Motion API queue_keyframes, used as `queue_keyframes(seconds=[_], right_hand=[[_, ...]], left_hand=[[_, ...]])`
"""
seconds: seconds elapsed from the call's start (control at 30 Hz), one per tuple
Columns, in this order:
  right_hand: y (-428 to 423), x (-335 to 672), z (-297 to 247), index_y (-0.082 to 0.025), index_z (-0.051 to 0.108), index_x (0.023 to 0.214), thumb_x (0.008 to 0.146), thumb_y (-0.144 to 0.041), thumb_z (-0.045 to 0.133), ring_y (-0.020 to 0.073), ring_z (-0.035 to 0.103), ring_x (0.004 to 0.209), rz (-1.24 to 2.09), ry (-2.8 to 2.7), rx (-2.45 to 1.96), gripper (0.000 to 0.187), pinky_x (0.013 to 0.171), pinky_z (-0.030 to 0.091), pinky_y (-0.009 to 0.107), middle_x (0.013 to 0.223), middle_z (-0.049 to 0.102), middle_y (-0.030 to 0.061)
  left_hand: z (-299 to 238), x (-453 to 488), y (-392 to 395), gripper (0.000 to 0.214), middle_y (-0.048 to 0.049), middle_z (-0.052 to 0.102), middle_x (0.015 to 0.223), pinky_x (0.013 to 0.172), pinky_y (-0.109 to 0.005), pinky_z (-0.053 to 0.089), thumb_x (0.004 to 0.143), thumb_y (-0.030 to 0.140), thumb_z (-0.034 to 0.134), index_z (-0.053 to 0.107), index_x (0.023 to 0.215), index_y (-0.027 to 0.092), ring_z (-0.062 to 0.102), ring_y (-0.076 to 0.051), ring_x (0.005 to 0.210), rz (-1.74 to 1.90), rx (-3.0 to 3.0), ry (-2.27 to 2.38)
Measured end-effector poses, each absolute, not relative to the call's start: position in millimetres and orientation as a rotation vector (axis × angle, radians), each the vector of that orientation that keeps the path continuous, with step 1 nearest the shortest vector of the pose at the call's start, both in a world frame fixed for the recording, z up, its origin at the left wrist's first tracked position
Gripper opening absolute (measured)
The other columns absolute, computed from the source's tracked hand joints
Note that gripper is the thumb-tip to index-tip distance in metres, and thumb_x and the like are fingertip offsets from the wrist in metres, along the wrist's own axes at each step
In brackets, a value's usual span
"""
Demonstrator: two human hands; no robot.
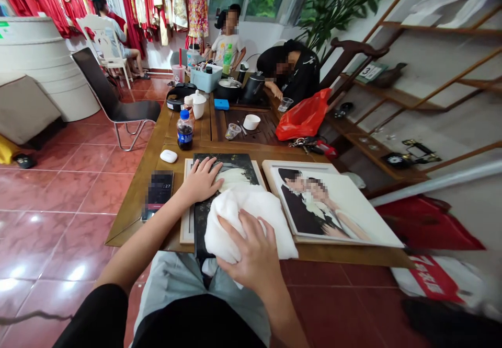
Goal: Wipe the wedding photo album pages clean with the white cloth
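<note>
A dark framed photo (235, 173) lies on the wooden table (133, 201) right in front of me, stacked on a lighter frame. My left hand (201, 180) rests flat on its upper left part, fingers spread. My right hand (251, 248) presses a white cloth (251, 209) onto the photo's lower half, fingers curled into the fabric. A second framed wedding photo (337, 207) lies just to the right.
A phone (157, 194) and a white earbud case (168, 155) lie at the left. Farther back stand a cola bottle (184, 130), cups, a tea tray with kettle (253, 88) and a red bag (304, 115). Two people sit at the far end. A black chair (113, 102) stands left.
</note>
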State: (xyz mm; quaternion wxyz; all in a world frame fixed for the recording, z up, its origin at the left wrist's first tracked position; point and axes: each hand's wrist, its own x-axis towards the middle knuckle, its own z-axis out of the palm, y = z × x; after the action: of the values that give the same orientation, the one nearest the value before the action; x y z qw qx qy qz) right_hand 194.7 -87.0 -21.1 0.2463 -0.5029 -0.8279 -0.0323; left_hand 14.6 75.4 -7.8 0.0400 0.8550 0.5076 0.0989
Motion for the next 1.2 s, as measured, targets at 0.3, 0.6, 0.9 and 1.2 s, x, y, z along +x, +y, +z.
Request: queue_keyframes(seconds=[0.3,0.6,0.9,1.2], right_hand=[[-90,235,-24,-0.03,0.055,0.15,0.086,-0.045,0.063,0.0384,0.052,0.13,-0.231,-2.311,-1.487,0.066,0.108,0.035,0.055,0.14,0.058,0.0149],[-96,195,-13,-0.031,0.059,0.146,0.081,-0.052,0.067,0.0402,0.05,0.132,-0.09,-2.373,-1.379,0.069,0.111,0.029,0.058,0.138,0.058,0.0155],[-94,194,-11,-0.035,0.056,0.148,0.079,-0.056,0.07,0.0375,0.05,0.132,-0.017,-2.424,-1.355,0.074,0.114,0.027,0.056,0.14,0.06,0.0119],[-88,220,-11,-0.028,0.06,0.145,0.085,-0.045,0.064,0.0386,0.052,0.129,-0.154,-2.296,-1.551,0.062,0.108,0.034,0.057,0.136,0.059,0.0157]], left_hand=[[-8,16,66,0.06,-0.0109,0.035,0.169,0.13,-0.053,0.019,0.107,0.047,0.036,0.04,0.159,0.018,0.027,-0.031,0.158,0.311,2.564,1.645],[-7,20,63,0.059,-0.0121,0.036,0.168,0.13,-0.053,0.019,0.106,0.045,0.038,0.041,0.159,0.017,0.028,-0.03,0.158,0.341,2.509,1.699],[-4,18,65,0.061,-0.0115,0.032,0.169,0.131,-0.053,0.016,0.107,0.046,0.039,0.038,0.16,0.016,0.024,-0.03,0.159,0.271,2.502,1.669],[-9,16,67,0.058,-0.0104,0.033,0.169,0.131,-0.052,0.016,0.108,0.04,0.035,0.039,0.16,0.017,0.025,-0.03,0.159,0.296,2.521,1.66]])
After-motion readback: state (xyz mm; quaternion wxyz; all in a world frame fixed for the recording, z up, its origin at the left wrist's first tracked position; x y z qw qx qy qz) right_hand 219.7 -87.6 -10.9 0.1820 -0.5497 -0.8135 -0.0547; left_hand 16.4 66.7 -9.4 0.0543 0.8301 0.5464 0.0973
